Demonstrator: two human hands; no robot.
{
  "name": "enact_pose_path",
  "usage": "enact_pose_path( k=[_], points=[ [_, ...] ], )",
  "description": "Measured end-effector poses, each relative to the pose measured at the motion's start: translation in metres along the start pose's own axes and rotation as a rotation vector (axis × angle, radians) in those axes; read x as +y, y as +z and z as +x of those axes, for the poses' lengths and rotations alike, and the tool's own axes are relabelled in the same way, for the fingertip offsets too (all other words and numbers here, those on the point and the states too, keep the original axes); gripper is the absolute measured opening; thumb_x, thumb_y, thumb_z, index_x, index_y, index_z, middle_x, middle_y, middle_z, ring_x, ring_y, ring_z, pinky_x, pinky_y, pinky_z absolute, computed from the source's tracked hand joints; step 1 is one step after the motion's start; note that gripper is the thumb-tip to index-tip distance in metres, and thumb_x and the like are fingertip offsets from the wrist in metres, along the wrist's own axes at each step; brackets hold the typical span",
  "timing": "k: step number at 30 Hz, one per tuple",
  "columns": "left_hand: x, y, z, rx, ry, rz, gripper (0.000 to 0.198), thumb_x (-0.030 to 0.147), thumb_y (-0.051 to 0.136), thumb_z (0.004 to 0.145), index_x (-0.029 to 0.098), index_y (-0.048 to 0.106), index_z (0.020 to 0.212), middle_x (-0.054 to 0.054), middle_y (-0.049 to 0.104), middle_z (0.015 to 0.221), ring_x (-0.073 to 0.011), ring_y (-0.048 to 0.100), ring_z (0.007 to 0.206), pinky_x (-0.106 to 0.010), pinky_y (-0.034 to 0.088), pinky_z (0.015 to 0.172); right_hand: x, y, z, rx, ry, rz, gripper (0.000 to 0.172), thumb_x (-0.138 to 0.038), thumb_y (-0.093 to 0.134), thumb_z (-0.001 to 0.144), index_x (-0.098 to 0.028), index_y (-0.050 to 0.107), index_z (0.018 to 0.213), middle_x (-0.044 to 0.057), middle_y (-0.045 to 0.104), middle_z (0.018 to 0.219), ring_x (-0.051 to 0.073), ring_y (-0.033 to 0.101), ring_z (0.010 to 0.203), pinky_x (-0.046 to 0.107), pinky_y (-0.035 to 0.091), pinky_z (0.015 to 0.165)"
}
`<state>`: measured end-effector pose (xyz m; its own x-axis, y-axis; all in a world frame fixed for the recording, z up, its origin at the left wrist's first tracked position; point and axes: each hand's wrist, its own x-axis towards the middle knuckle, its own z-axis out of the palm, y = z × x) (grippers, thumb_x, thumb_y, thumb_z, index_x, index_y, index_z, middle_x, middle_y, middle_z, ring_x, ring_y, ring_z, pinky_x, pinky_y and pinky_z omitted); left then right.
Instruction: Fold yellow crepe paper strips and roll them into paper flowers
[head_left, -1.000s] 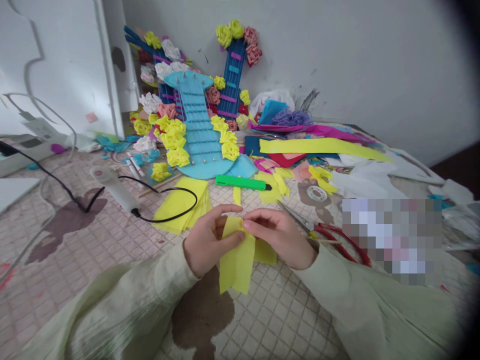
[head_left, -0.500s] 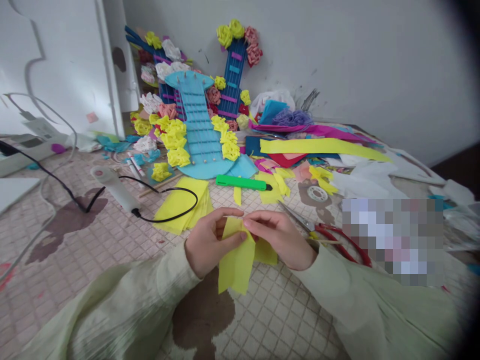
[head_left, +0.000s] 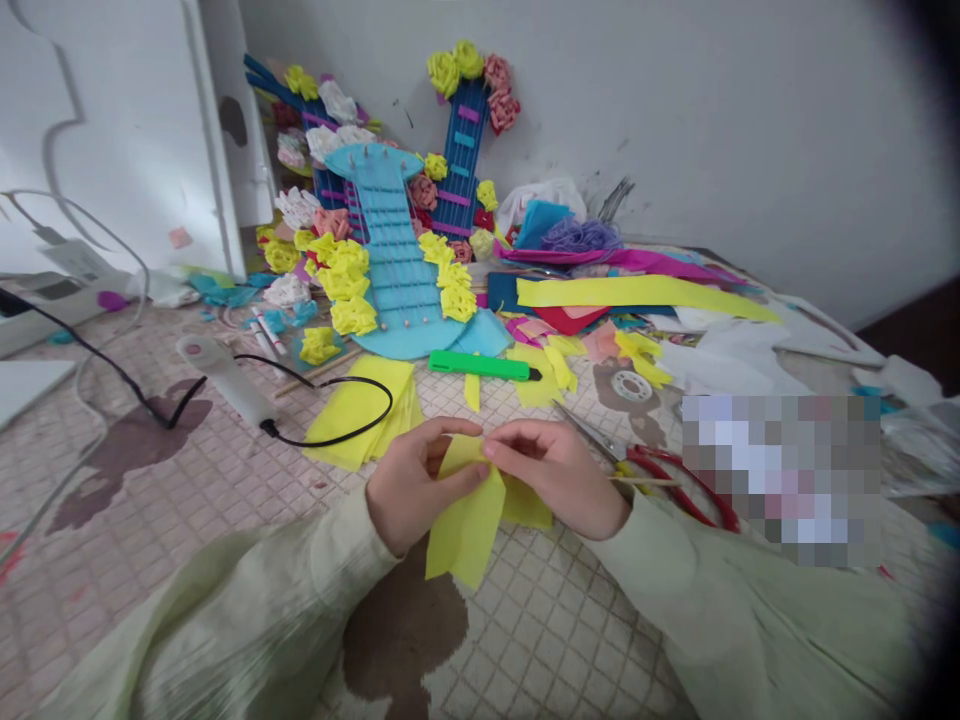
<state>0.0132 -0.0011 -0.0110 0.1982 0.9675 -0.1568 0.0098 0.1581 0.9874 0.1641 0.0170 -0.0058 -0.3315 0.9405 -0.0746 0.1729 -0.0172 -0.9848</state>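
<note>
Got yellow paper pinched near its top in my left hand and right hand. Thin sheet, lightly creased lengthwise, bottom end loose, hanging slightly skewed.

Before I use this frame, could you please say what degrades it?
Head view: the yellow paper reads fairly clearly; head view: dark vignetting at right corners; head view: pixelation right of the scissors; head view: pale sheen on left white panel.
</note>
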Motion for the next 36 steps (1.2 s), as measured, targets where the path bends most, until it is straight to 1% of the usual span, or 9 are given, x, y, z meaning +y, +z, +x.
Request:
enact_pose_path(
  k=[8,15,19,22,24,28,30,33,36],
  points=[
    [0.0005,0.0,-0.0008,0.003,-0.019,-0.014,0.031,0.019,0.064,0.063,0.016,0.053,0.091,0.0,0.063,0.07,-0.0119,0.06,0.062,-0.022,0.047,0.055,-0.0043,-0.0006,-0.0001,0.002,0.051,-0.001,0.013,-0.028,0.058,0.068,-0.015,0.061,0.068,0.0,0.061,0.067,0.009,0.053,0.061,0.024,0.045,0.06],
    [0.0035,0.0007,0.0,0.019,-0.051,0.025,0.031,0.018,0.065,0.06,0.015,0.054,0.09,0.001,0.064,0.064,-0.0128,0.06,0.058,-0.024,0.048,0.055,-0.0015,-0.0018,0.0006,-0.019,0.012,-0.034,0.017,-0.031,0.057,0.07,-0.015,0.062,0.071,0.002,0.061,0.069,0.011,0.054,0.063,0.024,0.044,0.059],
    [0.0024,0.0011,0.0001,0.03,-0.041,0.019,0.029,0.018,0.065,0.061,0.015,0.055,0.088,-0.001,0.065,0.07,-0.0132,0.061,0.062,-0.024,0.048,0.057,-0.0006,-0.0016,0.0005,-0.027,-0.002,-0.045,0.018,-0.032,0.057,0.07,-0.015,0.063,0.073,0.003,0.063,0.073,0.012,0.056,0.066,0.025,0.045,0.061],
    [0.0004,0.0007,0.0005,0.033,-0.011,0.016,0.027,0.019,0.065,0.061,0.015,0.055,0.086,-0.001,0.065,0.071,-0.0137,0.062,0.066,-0.025,0.048,0.061,0.0006,-0.0026,0.0007,-0.05,0.006,-0.064,0.017,-0.031,0.059,0.069,-0.016,0.064,0.075,0.003,0.065,0.074,0.013,0.057,0.067,0.025,0.046,0.061],
    [-0.0006,0.0002,0.0008,0.026,-0.004,0.027,0.027,0.02,0.065,0.062,0.014,0.054,0.086,-0.001,0.065,0.071,-0.0142,0.062,0.066,-0.025,0.048,0.061,0.0013,-0.0044,0.0011,-0.072,0.008,-0.089,0.017,-0.031,0.059,0.069,-0.016,0.065,0.075,0.003,0.065,0.072,0.012,0.056,0.064,0.026,0.045,0.059],
    [-0.0016,-0.0004,0.001,0.007,-0.037,0.016,0.027,0.019,0.066,0.061,0.015,0.054,0.085,-0.002,0.066,0.07,-0.0152,0.063,0.063,-0.026,0.049,0.059,0.001,-0.0085,0.0016,-0.114,0.007,-0.135,0.019,-0.033,0.057,0.071,-0.017,0.066,0.074,0.002,0.063,0.067,0.011,0.054,0.059,0.026,0.044,0.056],
    [-0.0014,-0.0006,0.0011,0.005,-0.05,-0.005,0.028,0.019,0.066,0.06,0.015,0.054,0.085,-0.001,0.066,0.069,-0.0148,0.063,0.062,-0.026,0.049,0.058,0.0001,-0.0093,0.0016,-0.114,0.003,-0.15,0.019,-0.033,0.057,0.071,-0.017,0.066,0.073,0.001,0.062,0.066,0.011,0.054,0.058,0.025,0.044,0.056],
    [-0.0008,-0.0019,0.0019,0.039,-0.054,-0.028,0.028,0.019,0.068,0.059,0.016,0.054,0.083,0.0,0.065,0.068,-0.014,0.063,0.062,-0.024,0.049,0.056,-0.0008,-0.009,0.0014,-0.131,0.001,-0.162,0.018,-0.033,0.058,0.07,-0.017,0.066,0.071,0.001,0.063,0.067,0.011,0.054,0.06,0.023,0.043,0.055],
    [-0.0006,-0.0043,0.0036,0.069,-0.08,-0.048,0.028,0.021,0.068,0.059,0.017,0.054,0.083,0.002,0.064,0.067,-0.0138,0.063,0.06,-0.024,0.049,0.054,-0.0004,-0.009,0.0018,-0.168,0.049,-0.113,0.017,-0.032,0.059,0.07,-0.017,0.065,0.071,0.001,0.063,0.066,0.01,0.055,0.058,0.022,0.043,0.052]
  ],
)
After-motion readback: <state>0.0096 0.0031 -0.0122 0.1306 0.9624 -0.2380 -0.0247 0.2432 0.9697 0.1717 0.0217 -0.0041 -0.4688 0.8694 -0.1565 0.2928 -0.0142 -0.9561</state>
